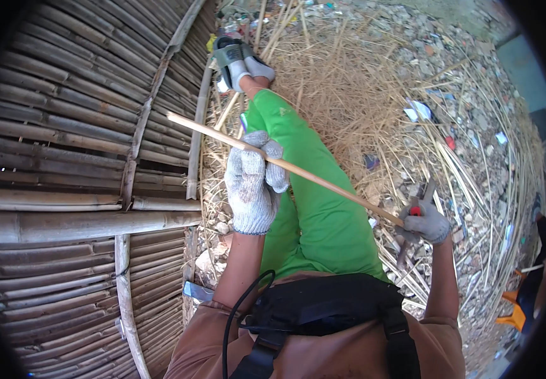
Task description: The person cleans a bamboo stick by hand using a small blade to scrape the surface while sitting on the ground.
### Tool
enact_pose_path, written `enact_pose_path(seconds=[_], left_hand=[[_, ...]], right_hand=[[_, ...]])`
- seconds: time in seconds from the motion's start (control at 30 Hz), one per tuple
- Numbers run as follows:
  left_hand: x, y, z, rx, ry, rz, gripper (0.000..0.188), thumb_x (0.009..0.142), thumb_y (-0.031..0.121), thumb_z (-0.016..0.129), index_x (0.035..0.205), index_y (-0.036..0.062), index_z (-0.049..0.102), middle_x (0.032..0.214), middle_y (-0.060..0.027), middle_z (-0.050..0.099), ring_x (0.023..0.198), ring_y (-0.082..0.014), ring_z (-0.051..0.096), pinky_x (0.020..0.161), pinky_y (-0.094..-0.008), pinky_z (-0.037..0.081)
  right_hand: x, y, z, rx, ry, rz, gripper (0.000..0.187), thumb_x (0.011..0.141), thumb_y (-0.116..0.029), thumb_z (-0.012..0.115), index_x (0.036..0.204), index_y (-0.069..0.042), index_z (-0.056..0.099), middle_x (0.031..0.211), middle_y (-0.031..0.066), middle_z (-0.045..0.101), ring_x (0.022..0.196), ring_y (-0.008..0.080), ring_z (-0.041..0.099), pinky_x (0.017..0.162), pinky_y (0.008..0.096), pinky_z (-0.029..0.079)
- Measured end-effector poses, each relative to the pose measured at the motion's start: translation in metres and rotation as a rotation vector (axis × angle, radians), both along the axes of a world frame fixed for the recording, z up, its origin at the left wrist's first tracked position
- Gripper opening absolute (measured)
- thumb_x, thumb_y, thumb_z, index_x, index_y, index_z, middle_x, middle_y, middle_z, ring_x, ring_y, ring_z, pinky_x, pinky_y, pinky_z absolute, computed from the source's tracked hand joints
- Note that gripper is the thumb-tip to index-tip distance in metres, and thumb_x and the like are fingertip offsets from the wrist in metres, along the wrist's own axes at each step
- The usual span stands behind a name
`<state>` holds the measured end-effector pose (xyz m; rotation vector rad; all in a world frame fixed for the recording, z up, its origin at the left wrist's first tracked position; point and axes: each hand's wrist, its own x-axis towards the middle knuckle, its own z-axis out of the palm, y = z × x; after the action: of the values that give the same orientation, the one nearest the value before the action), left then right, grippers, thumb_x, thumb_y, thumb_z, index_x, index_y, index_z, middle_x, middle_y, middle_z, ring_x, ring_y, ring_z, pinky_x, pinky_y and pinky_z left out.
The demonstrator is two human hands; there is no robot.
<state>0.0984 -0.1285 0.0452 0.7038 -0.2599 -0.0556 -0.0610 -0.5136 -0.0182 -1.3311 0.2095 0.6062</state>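
Note:
My left hand [249, 192], in a pale knitted glove, is closed round a long, slim bamboo stick [327, 182]. The stick slants across my lap, its far left end in the air and its lower right end at my right hand [434, 226]. That hand, gloved too, is closed on a dark, flat, blade-like tool [429, 189], seen above and below the fingers. Something red [415, 211] shows at the fingers; I cannot tell whether it belongs to the tool. Whether the right fingers also grip the stick end is hidden. Beneath the stick are my legs in green trousers [323, 164].
A bamboo-slat wall [64, 151] stands close on the left. Straw-like shavings [342, 82] and rubble cover the ground ahead and right, with long thin strips [459, 170] on the right. A phone-like object [198, 291] lies by my left elbow. Another person [541, 259] is at the right edge.

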Motion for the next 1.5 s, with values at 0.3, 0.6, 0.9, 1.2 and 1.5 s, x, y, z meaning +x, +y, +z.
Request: enact_pose_path(seconds=[0.3, 0.6, 0.9, 1.2, 1.5], left_hand=[[-0.033, -0.043, -0.009, 0.296, 0.028, -0.096, 0.045, 0.112, 0.03, 0.071, 0.14, -0.0022, 0.059, 0.1, -0.0115, 0.069, 0.064, -0.0127, 0.059, 0.055, -0.0285, 0.049], [0.012, 0.002, 0.003, 0.163, -0.029, -0.002, 0.035, 0.114, 0.024, 0.067, 0.138, -0.001, 0.062, 0.105, -0.0134, 0.073, 0.071, -0.012, 0.065, 0.061, -0.0273, 0.055], [0.059, 0.023, 0.018, 0.059, -0.147, 0.187, 0.033, 0.115, 0.024, 0.067, 0.139, 0.004, 0.059, 0.107, -0.0046, 0.067, 0.081, -0.0099, 0.059, 0.073, -0.0263, 0.05], [0.05, -0.057, 0.018, 0.309, 0.013, 0.031, 0.041, 0.116, 0.041, 0.063, 0.135, 0.0046, 0.063, 0.112, -0.004, 0.07, 0.101, -0.0107, 0.065, 0.09, -0.0281, 0.052], [0.137, 0.078, 0.082, 0.16, -0.088, -0.045, 0.035, 0.115, 0.029, 0.065, 0.138, 0.0019, 0.061, 0.089, 0.0024, 0.058, 0.068, -0.0077, 0.05, 0.055, -0.023, 0.042]], right_hand=[[0.011, 0.021, 0.001, -0.03, 0.058, -0.042, 0.022, 0.089, -0.017, 0.076, 0.092, 0.005, 0.073, 0.063, 0.005, 0.063, 0.046, 0.0138, 0.055, 0.042, 0.0301, 0.042], [0.01, 0.021, -0.009, -0.155, 0.03, -0.054, 0.022, 0.089, -0.016, 0.079, 0.099, 0.003, 0.075, 0.073, 0.0036, 0.069, 0.06, 0.0109, 0.063, 0.055, 0.0284, 0.049], [0.034, 0.027, 0.012, -0.41, -0.094, -0.082, 0.026, 0.089, -0.02, 0.087, 0.1, 0.001, 0.077, 0.078, 0.0031, 0.071, 0.063, 0.0092, 0.064, 0.058, 0.0282, 0.052], [0.138, 0.131, 0.093, -0.606, -0.708, -0.336, 0.041, 0.105, -0.04, 0.074, 0.114, 0.0, 0.079, 0.086, 0.006, 0.075, 0.079, 0.0146, 0.071, 0.072, 0.0336, 0.058], [0.148, -0.045, -0.041, -0.574, -0.185, -0.271, 0.04, 0.105, -0.043, 0.073, 0.113, -0.005, 0.081, 0.087, 0.0061, 0.076, 0.066, 0.0122, 0.067, 0.064, 0.0297, 0.056]])
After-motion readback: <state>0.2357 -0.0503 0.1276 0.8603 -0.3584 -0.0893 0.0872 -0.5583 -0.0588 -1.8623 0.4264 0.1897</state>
